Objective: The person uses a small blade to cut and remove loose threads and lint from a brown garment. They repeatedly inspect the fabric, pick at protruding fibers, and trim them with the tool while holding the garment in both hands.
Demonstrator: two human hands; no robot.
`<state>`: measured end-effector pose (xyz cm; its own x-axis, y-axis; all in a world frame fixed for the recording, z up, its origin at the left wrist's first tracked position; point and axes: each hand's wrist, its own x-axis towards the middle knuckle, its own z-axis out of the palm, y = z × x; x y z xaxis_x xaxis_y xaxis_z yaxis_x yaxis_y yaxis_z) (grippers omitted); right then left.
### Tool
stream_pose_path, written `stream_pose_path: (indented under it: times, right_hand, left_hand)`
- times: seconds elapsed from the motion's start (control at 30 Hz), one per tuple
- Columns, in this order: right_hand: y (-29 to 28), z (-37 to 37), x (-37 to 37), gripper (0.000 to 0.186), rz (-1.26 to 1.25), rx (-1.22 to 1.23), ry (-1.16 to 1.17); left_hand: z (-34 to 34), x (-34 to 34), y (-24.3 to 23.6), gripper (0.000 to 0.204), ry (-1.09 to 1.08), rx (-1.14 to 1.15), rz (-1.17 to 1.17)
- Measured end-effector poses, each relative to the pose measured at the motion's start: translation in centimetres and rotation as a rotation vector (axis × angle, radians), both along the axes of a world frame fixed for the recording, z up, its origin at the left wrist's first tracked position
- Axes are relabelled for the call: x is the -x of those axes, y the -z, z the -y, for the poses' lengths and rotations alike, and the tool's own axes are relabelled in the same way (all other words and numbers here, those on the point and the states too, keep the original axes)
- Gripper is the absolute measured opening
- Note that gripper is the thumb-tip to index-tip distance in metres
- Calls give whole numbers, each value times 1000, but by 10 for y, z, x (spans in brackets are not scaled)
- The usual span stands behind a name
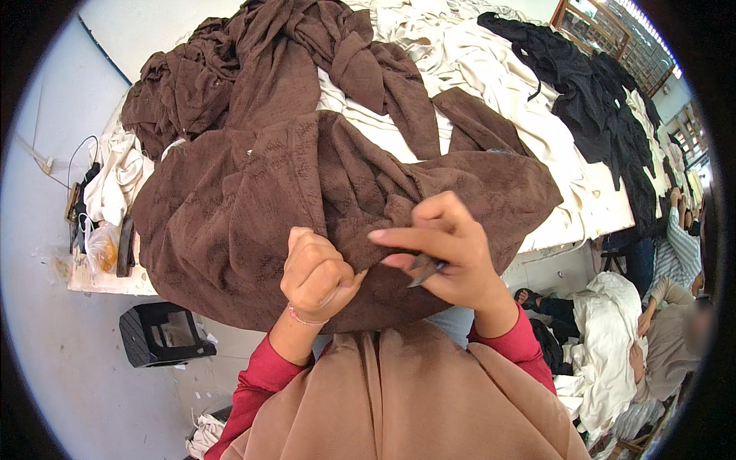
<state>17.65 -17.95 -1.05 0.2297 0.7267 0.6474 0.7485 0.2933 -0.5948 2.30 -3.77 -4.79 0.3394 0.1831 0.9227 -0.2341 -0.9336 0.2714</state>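
Note:
A large brown textured garment (230,207) is draped over the table's near edge and hangs down toward my lap. My left hand (318,272) is closed in a pinch on a fold of this brown cloth, its fingertips turned inward. Just to the right, my right hand (448,249) is curled around a small pair of dark metal thread snips (423,274), mostly hidden by the palm; a pointed blade sticks out below the fingers. The index finger of that hand reaches toward the left hand, with a small gap between the two hands.
More brown cloth (192,88) is heaped on the table (107,277), beside white fabric (491,77) and black fabric (567,84). A plastic bag (103,247) lies at the left corner. Below stands a black bin (165,335). At right, another person (671,337) handles white cloth.

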Motion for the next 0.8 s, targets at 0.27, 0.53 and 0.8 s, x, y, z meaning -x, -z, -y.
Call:
stream_pose_path:
  times: [0.27, 0.53, 0.8]
  right_hand:
    - [5, -11, -8, 24, -13, -93, -173]
    - [-14, 25, -25, 12, -397, 150, -787]
    - [-18, 28, -7, 33, -254, 14, -2]
  left_hand:
    - [-1, 2, -1, 41, 45, 137, -8]
    - [2, 1, -2, 40, 72, 59, 33]
    - [1, -1, -3, 40, 42, 33, 57]
